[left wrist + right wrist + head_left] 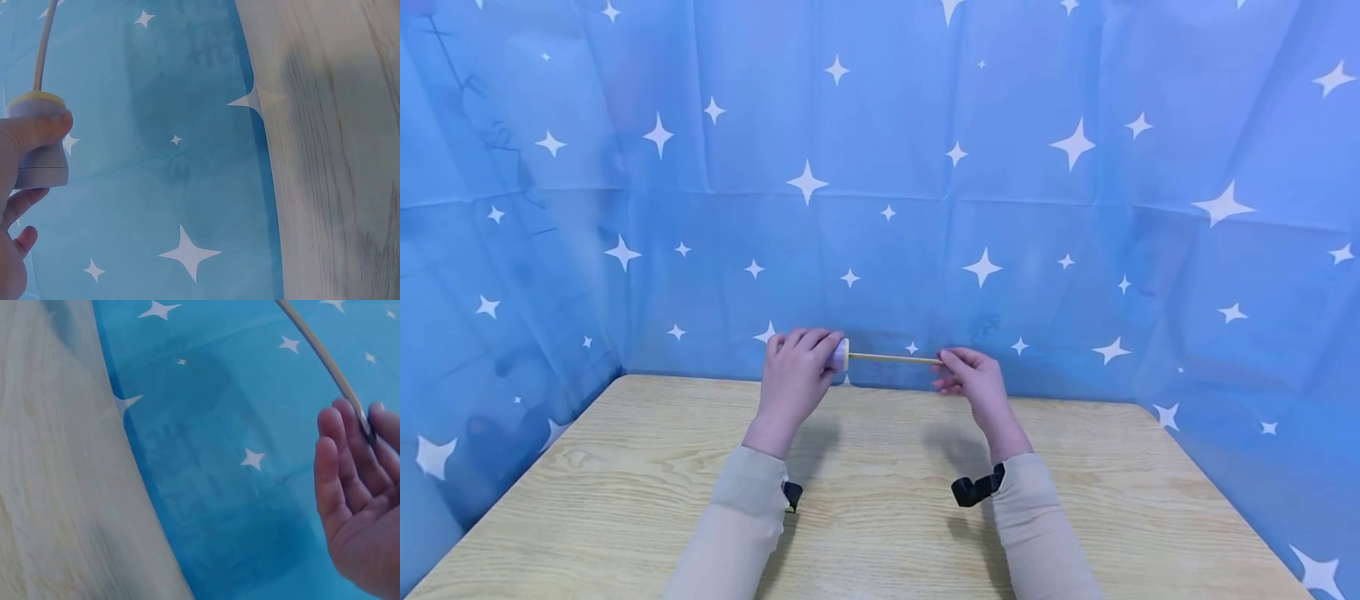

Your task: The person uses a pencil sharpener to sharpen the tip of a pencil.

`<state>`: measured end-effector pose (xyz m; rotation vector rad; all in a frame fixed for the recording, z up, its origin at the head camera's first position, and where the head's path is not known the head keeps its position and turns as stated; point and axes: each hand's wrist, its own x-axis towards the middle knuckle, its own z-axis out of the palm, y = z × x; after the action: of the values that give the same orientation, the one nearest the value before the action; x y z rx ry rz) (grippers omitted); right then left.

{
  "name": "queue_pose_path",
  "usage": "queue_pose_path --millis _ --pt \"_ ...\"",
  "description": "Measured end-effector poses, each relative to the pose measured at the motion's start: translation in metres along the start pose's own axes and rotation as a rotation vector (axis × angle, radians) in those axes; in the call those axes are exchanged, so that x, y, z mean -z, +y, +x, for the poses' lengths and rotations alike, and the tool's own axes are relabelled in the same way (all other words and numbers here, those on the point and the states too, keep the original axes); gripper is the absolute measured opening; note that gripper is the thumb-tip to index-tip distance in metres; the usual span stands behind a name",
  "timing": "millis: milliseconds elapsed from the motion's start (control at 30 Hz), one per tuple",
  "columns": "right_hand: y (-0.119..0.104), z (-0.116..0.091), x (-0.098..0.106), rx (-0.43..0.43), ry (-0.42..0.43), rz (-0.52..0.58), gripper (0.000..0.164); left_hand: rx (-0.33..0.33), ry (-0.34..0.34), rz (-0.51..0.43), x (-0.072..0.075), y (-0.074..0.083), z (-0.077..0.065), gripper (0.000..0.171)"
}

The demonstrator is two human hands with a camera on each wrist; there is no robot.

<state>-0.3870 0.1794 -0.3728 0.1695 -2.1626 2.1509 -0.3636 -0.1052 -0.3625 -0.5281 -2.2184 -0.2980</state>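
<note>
My left hand [797, 373] grips a small lavender pencil sharpener [838, 357] with a yellow rim, held above the table's far edge. In the left wrist view the thumb lies across the waist of the sharpener [42, 174]. A thin yellow pencil [895, 358] enters the middle of its rimmed end and stretches level across to the right. At the pencil's outer end, my right hand [979, 382] pinches it between thumb and fingers. The right wrist view shows a dark, shiny end on the pencil [331, 365]. Its inner end is hidden inside the sharpener.
A light wood-grain table [880, 492] lies below both hands. Blue cloth [880, 117] with white stars hangs behind it and along the sides. Black camera mounts, such as the right one [976, 488], sit on both wrists by the beige sleeves.
</note>
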Motion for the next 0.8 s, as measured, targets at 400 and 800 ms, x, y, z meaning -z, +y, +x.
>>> queue_pose_path --millis 400,800 --pt "-0.0030 -0.0035 0.0081 0.105 -0.121 -0.166 0.040 0.059 -0.024 -0.015 0.0044 -0.0068 -0.0015 0.051" --pt "-0.0021 -0.0048 0.0027 0.178 -0.094 -0.187 0.035 0.034 0.040 -0.013 0.0027 -0.0040 0.0000 0.049"
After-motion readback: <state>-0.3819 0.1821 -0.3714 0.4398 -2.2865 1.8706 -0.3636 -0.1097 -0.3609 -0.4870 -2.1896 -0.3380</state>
